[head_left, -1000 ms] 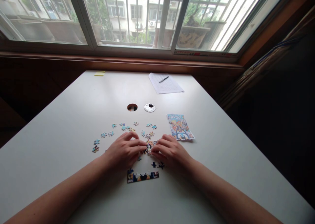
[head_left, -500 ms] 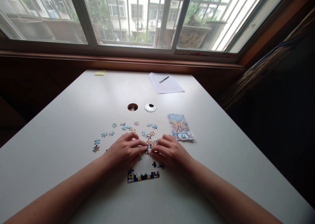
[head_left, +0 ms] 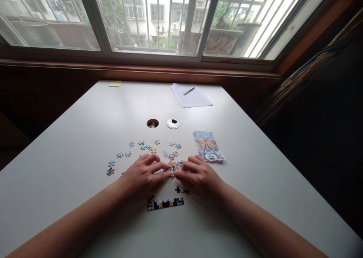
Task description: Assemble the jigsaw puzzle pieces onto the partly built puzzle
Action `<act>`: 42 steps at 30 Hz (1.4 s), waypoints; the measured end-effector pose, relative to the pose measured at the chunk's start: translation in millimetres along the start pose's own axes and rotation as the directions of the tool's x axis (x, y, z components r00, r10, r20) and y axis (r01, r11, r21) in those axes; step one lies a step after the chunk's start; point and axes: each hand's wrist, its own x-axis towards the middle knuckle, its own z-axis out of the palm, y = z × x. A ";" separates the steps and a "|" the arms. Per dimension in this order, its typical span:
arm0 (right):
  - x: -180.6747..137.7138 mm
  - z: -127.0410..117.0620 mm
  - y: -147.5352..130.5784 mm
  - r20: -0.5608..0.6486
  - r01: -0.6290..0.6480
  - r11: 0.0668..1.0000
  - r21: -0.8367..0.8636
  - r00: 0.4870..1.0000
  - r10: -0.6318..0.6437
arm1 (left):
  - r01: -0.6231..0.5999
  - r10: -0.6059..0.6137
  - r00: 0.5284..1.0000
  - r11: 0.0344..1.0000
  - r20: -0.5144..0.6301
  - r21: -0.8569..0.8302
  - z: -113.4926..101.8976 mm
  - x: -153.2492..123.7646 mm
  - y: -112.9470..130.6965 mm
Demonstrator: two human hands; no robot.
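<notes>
bright daylight from the window [head_left: 153, 22], dark shadow at right

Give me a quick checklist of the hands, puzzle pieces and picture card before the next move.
1. Left hand and right hand both at the central pieces: ok.
2. Firm grip on a piece: cannot tell; fingers block the view.
3. Joined strip apart from both hands: ok.
4. Loose pieces all uncovered: not ok; the left hand partly hides some.
5. Picture card face up: ok.
</notes>
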 end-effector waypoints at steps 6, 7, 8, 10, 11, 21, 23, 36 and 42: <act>-1.7 0.9 1.9 0.005 0.017 1.000 -0.008 1.000 -0.017 | 0.022 -0.021 0.999 1.000 0.033 -0.019 -0.1 -0.3 1.2; -1.8 0.8 2.2 0.012 0.015 1.000 -0.011 1.000 -0.015 | 0.028 -0.027 0.999 0.999 0.037 -0.023 -0.2 -0.2 1.5; -1.8 0.5 2.4 0.016 0.016 1.000 -0.013 1.000 -0.015 | 0.035 -0.034 0.999 0.999 0.042 -0.028 -0.4 -0.1 1.8; -1.5 -0.5 2.3 0.029 0.020 1.000 -0.018 0.999 -0.020 | 0.048 -0.046 0.998 0.998 0.043 -0.037 -0.6 0.4 2.2; -1.2 -1.2 2.2 0.039 0.020 0.999 -0.025 0.999 -0.019 | 0.053 -0.051 0.998 0.998 0.041 -0.041 -0.7 0.8 2.2; 0.8 -6.8 1.0 0.071 0.038 0.999 -0.030 0.997 -0.036 | 0.070 -0.075 0.996 0.993 -0.055 -0.095 3.5 1.7 -0.9; -0.8 -6.6 1.4 0.044 0.040 0.999 -0.013 0.998 -0.039 | 0.109 -0.123 0.983 0.988 -0.134 -0.109 3.5 0.9 -0.5; -8.3 -9.7 16.8 -0.008 -0.201 0.979 0.047 0.980 0.201 | 0.259 -0.266 0.952 0.964 -0.151 -0.069 -2.1 -2.1 -1.0; -8.0 -9.4 13.8 0.038 -0.244 0.970 0.023 0.969 0.243 | 0.249 -0.259 0.963 0.962 -0.079 -0.111 -2.5 -1.7 0.6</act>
